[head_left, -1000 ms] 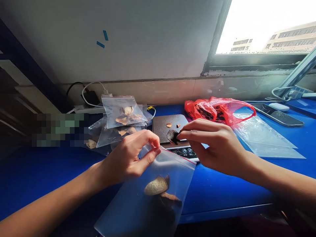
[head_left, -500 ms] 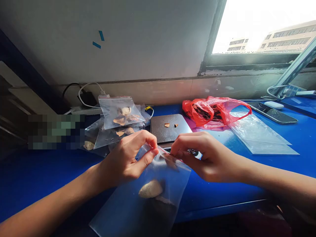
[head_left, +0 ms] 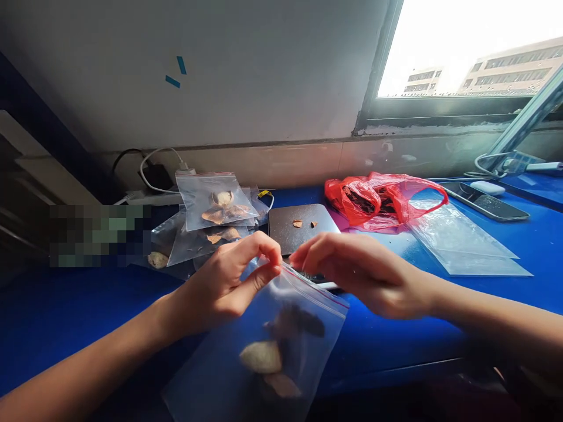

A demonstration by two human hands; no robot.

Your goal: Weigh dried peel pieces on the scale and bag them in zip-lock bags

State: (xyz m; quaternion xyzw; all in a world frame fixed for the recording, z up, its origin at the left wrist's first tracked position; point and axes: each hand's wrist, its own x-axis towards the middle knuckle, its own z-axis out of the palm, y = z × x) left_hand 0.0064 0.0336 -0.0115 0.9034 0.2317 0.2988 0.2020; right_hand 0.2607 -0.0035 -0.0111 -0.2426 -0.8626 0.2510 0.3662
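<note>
My left hand (head_left: 250, 272) pinches the top corner of a clear zip bag (head_left: 220, 363), which hangs down in front of me. Inside the bag are a pale oval piece (head_left: 261, 357), a brown flake (head_left: 282, 385) and a blurred dark piece (head_left: 301, 322). Just above the bag's red-lined zip edge hovers my right hand (head_left: 352, 269), fingers loosely bent and apart, with nothing visible in them. Behind both hands is a scale (head_left: 281, 231) with a silver plate, bearing two small brown fragments (head_left: 298, 223).
Filled zip bags (head_left: 193, 202) are piled at the left. Right of the scale lies a red plastic bag (head_left: 428, 205) holding dark pieces. Flat clear bags (head_left: 475, 252) and a phone (head_left: 488, 201) are farther right on the blue table (head_left: 396, 340). Cables run along the wall.
The dark piece has dropped from the bag's mouth down into the bag. My right hand has let go and shifted slightly left, its fingers loosening. My left hand keeps its pinch.
</note>
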